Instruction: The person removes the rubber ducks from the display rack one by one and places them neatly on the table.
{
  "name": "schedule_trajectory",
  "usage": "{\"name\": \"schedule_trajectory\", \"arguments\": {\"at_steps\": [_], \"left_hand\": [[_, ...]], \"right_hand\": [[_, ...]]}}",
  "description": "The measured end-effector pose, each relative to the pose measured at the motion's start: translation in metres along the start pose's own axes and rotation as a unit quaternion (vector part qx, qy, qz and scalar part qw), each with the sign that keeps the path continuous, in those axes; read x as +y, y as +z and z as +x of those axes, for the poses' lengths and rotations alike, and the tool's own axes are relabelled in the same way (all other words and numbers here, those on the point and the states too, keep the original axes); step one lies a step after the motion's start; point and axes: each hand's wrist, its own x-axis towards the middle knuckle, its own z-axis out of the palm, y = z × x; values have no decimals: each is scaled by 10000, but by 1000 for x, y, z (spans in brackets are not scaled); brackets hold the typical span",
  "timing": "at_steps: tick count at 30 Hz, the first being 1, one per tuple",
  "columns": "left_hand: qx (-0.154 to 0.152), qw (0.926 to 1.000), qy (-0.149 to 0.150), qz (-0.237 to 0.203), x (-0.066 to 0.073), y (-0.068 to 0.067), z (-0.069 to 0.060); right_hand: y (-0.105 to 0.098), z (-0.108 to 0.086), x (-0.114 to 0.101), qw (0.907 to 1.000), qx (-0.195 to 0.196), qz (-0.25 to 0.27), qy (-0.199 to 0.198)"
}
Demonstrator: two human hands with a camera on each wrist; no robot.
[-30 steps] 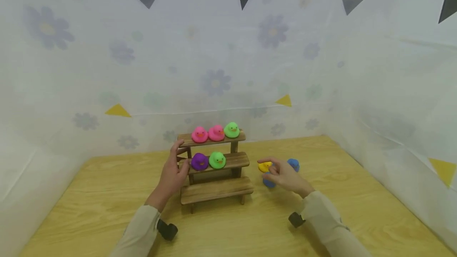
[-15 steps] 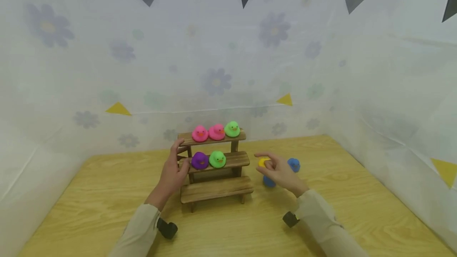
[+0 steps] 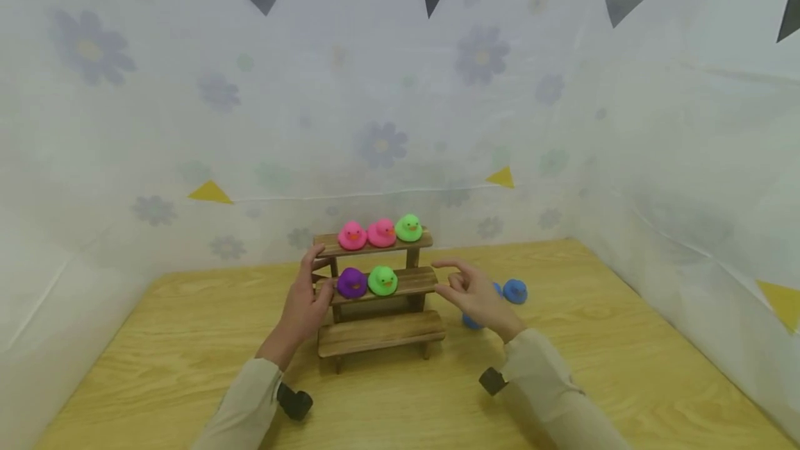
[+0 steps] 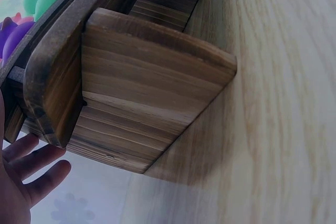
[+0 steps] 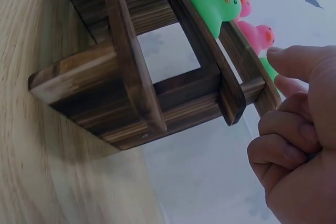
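My left hand (image 3: 303, 307) holds the left side of a three-step wooden stand (image 3: 381, 333). Its thumb is at the middle step and its index finger at the top step; in the left wrist view its other fingers (image 4: 44, 163) lie loose beside the wood. My right hand (image 3: 478, 297) is by the stand's right end, thumb and index finger apart, other fingers curled, nothing seen between them. On the top step sit two pink rubber ducks (image 3: 353, 235) and a green rubber duck (image 3: 409, 228). A purple rubber duck (image 3: 352, 283) and another green one (image 3: 383, 281) sit on the middle step.
Several blue rubber ducks (image 3: 515, 291) stand on the wooden table (image 3: 594, 339) right of the stand, some partly covered by my right hand. The lowest step carries nothing. A flower-patterned sheet (image 3: 381, 89) with triangular flags hangs behind and at both sides.
My right hand has moved left, from above the loose ducks to beside the stand. The yellow duck seen earlier is now out of sight, where the hand covers. My left hand stays put.
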Motion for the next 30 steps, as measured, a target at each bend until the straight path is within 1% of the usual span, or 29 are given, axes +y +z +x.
{"name": "schedule_trajectory", "arguments": {"at_steps": [4, 7, 11, 14, 17, 21, 23, 26, 30], "left_hand": [[-40, 9999, -118, -52, 1, -1, -1], [-6, 9999, -116, -62, 0, 0, -1], [-11, 9999, -43, -93, -1, 2, 0], [-17, 9999, -23, -101, 0, 3, 1], [-7, 10000, -36, -85, 1, 4, 2], [15, 10000, -76, -52, 1, 3, 4], [30, 10000, -49, -24, 1, 3, 4], [31, 10000, 9, -21, 2, 4, 4], [10, 10000, 32, -63, 3, 5, 4]], "right_hand": [[9, 7, -5, 9997, 70, -157, -201], [15, 12, -13, 9990, 105, -386, -204], [17, 14, -37, 9987, 62, -503, -89], [19, 15, -52, 9989, 15, -443, -159], [22, 20, -47, 9985, 42, -330, -423], [28, 28, -28, 9959, 55, -145, -895], [30, 31, -22, 9951, 2, -10, -992], [32, 34, -19, 9951, -80, 169, -976], [34, 36, -20, 9973, -231, 209, -665]]}}
